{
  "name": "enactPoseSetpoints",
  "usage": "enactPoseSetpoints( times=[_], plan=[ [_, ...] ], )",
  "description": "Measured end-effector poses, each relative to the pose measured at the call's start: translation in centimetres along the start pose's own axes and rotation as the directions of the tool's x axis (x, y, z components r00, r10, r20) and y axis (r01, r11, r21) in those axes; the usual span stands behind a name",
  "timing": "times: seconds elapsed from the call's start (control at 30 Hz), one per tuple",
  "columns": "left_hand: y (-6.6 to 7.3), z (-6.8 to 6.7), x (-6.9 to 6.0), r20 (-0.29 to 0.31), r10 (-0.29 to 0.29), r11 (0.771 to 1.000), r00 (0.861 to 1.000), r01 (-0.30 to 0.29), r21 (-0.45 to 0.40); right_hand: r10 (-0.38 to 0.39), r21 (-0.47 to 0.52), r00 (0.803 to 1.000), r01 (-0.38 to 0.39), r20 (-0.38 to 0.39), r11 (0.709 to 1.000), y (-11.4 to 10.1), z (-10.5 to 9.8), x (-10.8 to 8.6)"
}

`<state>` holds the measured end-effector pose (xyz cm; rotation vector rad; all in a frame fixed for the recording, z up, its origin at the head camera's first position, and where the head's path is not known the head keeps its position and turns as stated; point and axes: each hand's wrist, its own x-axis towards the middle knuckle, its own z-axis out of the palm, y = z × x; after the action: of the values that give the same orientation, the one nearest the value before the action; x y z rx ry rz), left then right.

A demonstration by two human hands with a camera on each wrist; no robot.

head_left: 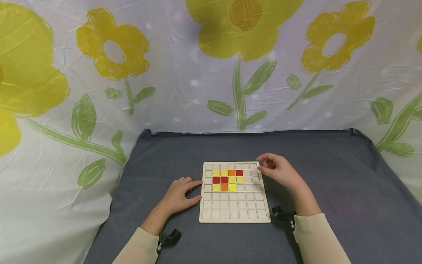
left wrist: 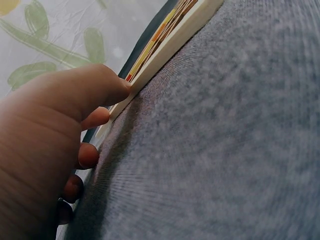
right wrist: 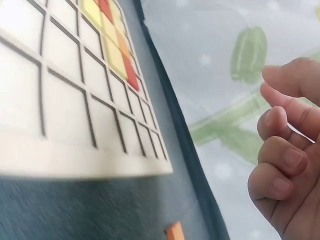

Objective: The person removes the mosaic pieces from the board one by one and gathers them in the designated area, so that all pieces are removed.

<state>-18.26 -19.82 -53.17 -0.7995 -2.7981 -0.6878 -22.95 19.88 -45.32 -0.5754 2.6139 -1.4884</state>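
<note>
A pale wooden grid board [head_left: 244,205] lies flat on dark cloth. Yellow, orange and red square tiles [head_left: 224,180] fill part of three rows toward its upper left. My left hand [head_left: 178,195] rests at the board's left side, index finger and thumb straight and touching its edge. Over the upper right corner hovers my right hand [head_left: 280,170], its thumb and index finger apart and the other fingers loosely curled. Nothing shows between those fingers in the right wrist view. There, a small orange block [right wrist: 175,231] lies on the cloth beside the board; in the head view I cannot make it out.
Dark grey cloth [head_left: 178,154] covers the table around the board. Behind and at the sides hangs a white curtain [head_left: 178,73] printed with yellow flowers. Each wrist carries a black camera mount, the left one [head_left: 169,237] low over the cloth.
</note>
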Motion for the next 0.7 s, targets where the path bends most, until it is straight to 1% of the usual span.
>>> enactPoseSetpoints(
  times=[0.3,0.6,0.7],
  plan=[
    [-0.1,0.0,-0.1,0.004,-0.004,1.000,1.000,0.004,0.014,0.007,-0.009,0.997,-0.006,0.071,1.000,0.0,2.8,0.9],
    [0.1,-0.2,0.0,0.007,0.000,1.000,1.000,0.000,0.024,-0.007,0.019,0.987,0.004,0.160,1.000,0.1,4.4,1.0],
    [0.2,-0.3,-0.1,0.002,0.003,1.000,1.000,-0.003,0.022,0.005,0.000,0.985,-0.005,0.173,1.000,0.1,4.8,1.0]
  ],
)
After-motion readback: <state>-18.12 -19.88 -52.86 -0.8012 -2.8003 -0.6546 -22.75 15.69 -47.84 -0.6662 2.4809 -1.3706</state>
